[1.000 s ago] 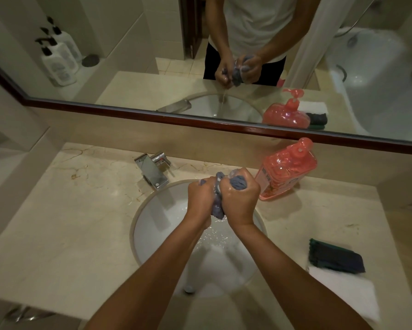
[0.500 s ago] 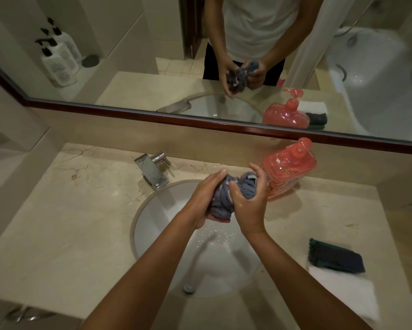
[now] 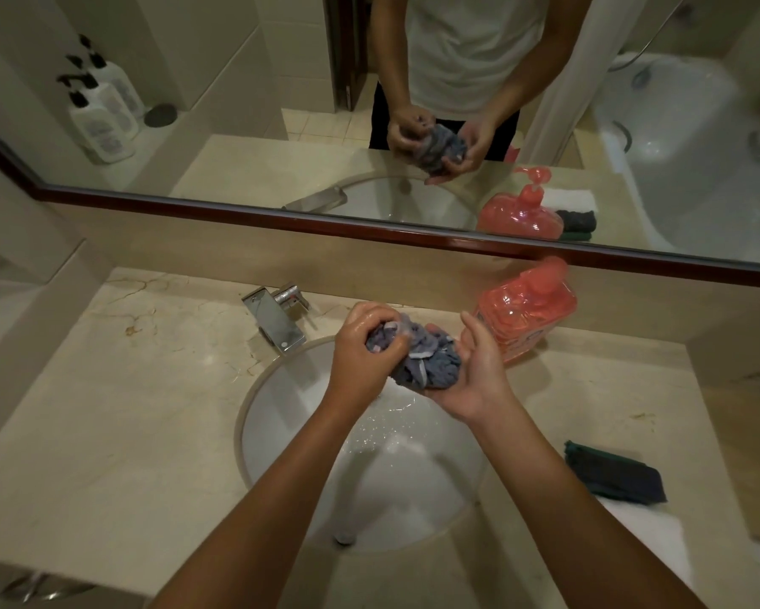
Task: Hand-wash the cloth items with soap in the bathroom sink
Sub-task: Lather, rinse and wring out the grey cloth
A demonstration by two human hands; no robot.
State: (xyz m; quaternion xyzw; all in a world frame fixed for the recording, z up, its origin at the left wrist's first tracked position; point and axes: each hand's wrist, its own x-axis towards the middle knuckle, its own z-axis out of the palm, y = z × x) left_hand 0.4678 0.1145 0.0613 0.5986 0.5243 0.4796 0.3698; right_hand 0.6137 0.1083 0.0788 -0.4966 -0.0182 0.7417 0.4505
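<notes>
The grey cloth point(image 3: 418, 353), wet and bunched, is held above the sink point(image 3: 281, 415), between both hands. The left hand point(image 3: 365, 345) grips one end of the bundle with curled fingers. The right hand point(image 3: 470, 371) cups the other end from below, fingers closed loosely round it and thumb raised.

Change: one second ago both fists were clenched tight on the cloth in a wringing twist; the grip has since relaxed and the bundle has opened out. Judgement: one squeeze cycle is complete, and the cloth is being re-gathered for another squeeze or a rinse.

The tap point(image 3: 277, 318) shows no running water. The red soap bottle point(image 3: 523, 314) stands on the bench point(image 3: 105, 410) just beside the right hand. A dark folded cloth point(image 3: 611, 476) lies on the bench to the right, apparently not yet washed.
</notes>
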